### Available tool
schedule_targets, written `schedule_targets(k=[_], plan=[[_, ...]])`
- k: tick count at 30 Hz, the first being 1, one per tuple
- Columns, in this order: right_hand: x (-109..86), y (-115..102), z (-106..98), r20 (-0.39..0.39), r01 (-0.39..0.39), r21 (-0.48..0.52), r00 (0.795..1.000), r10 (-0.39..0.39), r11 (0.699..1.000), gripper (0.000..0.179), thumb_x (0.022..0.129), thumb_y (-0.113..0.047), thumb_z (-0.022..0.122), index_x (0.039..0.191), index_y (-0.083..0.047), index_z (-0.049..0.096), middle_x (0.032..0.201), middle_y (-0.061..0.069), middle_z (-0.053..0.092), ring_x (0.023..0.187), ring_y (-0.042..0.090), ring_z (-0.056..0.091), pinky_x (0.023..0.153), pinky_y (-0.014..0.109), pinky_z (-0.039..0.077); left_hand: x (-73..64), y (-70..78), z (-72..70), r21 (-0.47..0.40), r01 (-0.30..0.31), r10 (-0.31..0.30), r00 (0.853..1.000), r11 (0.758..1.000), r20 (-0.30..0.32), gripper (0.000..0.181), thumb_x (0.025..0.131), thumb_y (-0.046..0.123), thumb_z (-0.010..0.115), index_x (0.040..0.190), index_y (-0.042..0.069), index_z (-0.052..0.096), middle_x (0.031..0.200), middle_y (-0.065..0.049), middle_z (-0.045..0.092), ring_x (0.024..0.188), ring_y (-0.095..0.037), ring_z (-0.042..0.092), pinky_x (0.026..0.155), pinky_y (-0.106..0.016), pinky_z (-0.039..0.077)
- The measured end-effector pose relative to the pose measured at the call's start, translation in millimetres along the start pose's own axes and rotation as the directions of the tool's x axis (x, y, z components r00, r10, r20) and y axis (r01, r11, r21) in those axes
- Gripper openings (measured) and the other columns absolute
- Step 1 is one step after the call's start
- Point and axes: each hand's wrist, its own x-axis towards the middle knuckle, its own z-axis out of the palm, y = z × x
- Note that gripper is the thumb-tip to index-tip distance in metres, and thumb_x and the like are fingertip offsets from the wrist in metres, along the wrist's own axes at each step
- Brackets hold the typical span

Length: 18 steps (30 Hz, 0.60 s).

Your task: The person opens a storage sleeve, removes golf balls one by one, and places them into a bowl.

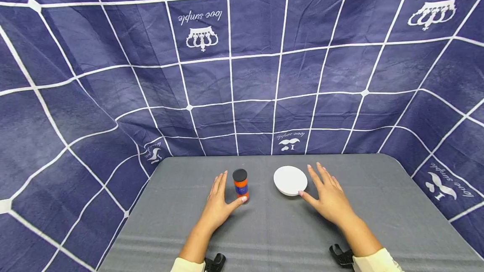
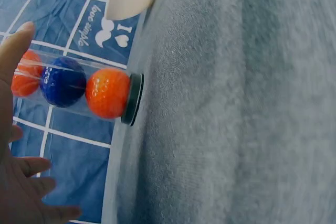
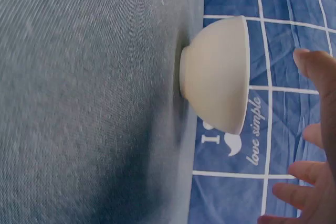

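L hand [image 1: 218,209] nr ball tube [image 1: 241,183] on left, R hand [image 1: 332,200] nr white bowl [image 1: 289,179] on right — both w/ fingers spread, empty.

Bare left hand [image 1: 218,208], bare right hand [image 1: 332,200]. Pale cream fabric sleeve [image 1: 187,266] left, matching cream sleeve [image 1: 378,262] right. Black curved wrist mount [image 1: 218,260] left, similar black mount [image 1: 343,257] right.

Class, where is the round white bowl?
In the head view, the round white bowl stands right of centre on the grey table, between the clear cylindrical tube and right hand.
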Motion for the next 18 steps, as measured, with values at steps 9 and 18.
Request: schedule_targets(k=[9,18], plan=[[0.8,-6,5,-0.111,0.053,0.098,0.993,-0.042,0.994,0.078,0.088,-0.039,0.076,0.153,-0.012,0.043,0.154,0.023,0.043,0.136,0.049,0.047,0.104,0.069,0.040,4.7,3.7,2.9,-0.218,0.048,-0.049,0.999,0.975,0.002,0.098,0.080,0.052,0.081,0.159,0.021,0.031,0.158,-0.016,0.041,0.145,-0.038,0.042,0.115,-0.060,0.037],[0.1,-15,5,-0.156,0.105,0.136,0.984,-0.083,0.985,0.069,0.088,-0.030,0.077,0.148,-0.011,0.049,0.149,0.020,0.049,0.132,0.047,0.051,0.101,0.067,0.043,6.7,5.3,12.2,-0.308,0.002,-0.009,1.000,0.951,-0.021,0.084,0.085,0.035,0.081,0.153,0.009,0.039,0.148,-0.020,0.053,0.135,-0.038,0.053,0.104,-0.055,0.050]])
